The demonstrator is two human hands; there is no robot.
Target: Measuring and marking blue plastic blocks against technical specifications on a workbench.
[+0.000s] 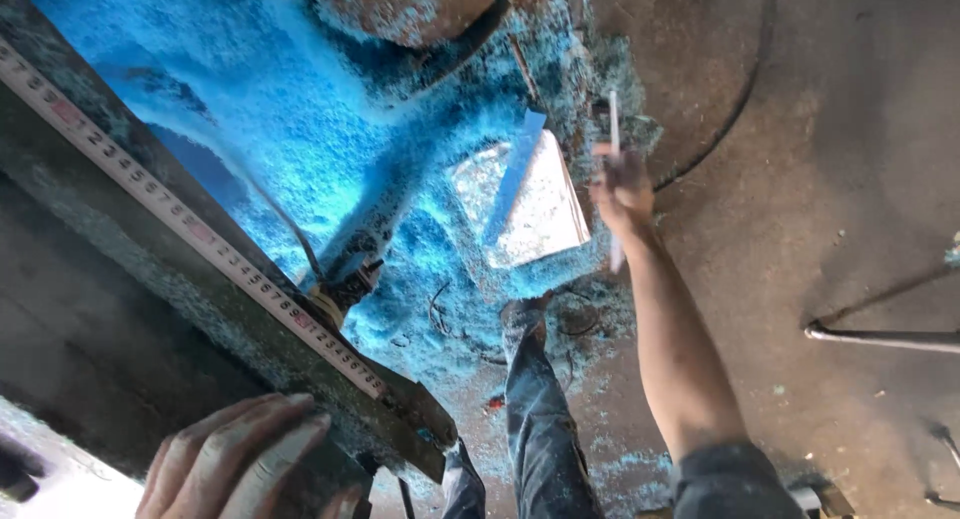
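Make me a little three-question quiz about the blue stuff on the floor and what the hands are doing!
1. True or false: the right hand holds a thin white strip.
2. What colour are the shavings on the floor?
3. The left hand rests on: A) the measuring scale's bench, B) the pale panel, C) the metal pipe.

Key: 1 true; 2 blue; 3 A.
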